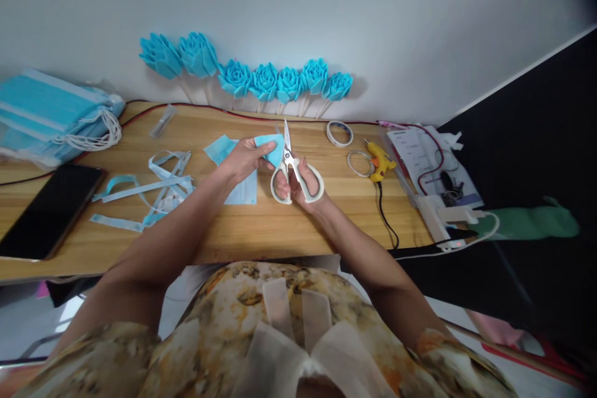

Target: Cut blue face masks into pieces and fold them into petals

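Observation:
Between the fingers of my left hand (245,158) is a small piece of blue mask fabric (272,145). My right hand (301,181) grips white-handled scissors (291,165), its fingers through the loops and the blades pointing away from me. The blades lie against the right edge of the held piece; I cannot tell whether they are cutting into it. Under and beside my left hand, more blue fabric pieces (245,189) lie on the wooden table (280,233).
Blue fabric flowers (265,82) on sticks lean against the wall. Stacked face masks (51,102), a phone (51,211) and cut-off strips (149,189) lie left. Rightward are a tape roll (339,134), a yellow glue gun (380,163), papers (429,155) and a power strip (438,221).

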`<act>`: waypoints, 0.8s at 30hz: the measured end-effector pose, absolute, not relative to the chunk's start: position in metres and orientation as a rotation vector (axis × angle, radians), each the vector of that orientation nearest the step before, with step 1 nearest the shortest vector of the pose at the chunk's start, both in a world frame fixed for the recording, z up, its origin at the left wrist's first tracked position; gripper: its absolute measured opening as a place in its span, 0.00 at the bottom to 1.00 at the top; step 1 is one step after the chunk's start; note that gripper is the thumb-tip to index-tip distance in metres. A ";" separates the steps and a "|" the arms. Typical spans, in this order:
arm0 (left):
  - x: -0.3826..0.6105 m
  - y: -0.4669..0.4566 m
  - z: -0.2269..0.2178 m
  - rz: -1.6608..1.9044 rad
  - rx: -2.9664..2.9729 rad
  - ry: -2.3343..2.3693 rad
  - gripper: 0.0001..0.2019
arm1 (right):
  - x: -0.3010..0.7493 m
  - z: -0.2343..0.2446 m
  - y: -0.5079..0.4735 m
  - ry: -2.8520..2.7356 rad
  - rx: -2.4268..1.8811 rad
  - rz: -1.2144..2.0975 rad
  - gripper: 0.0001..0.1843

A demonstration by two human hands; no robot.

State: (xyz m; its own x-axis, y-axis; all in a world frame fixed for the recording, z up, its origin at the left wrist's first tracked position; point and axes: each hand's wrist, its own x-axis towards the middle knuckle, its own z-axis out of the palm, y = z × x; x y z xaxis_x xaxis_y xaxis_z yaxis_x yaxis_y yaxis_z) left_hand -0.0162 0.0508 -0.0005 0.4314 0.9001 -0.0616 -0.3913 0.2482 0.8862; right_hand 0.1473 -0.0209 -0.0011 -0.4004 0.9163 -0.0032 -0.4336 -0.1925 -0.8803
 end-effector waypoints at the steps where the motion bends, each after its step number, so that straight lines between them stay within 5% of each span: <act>1: -0.017 0.051 -0.001 0.971 0.939 0.659 0.24 | 0.147 -0.001 -0.022 -1.039 -0.694 1.759 0.30; 17: -0.021 0.057 -0.002 1.025 0.945 0.675 0.24 | 0.148 0.011 -0.022 -0.974 -0.714 1.649 0.33; 24: -0.024 0.059 -0.003 1.026 0.922 0.728 0.23 | 0.179 0.025 -0.004 -1.092 -0.871 1.235 0.34</act>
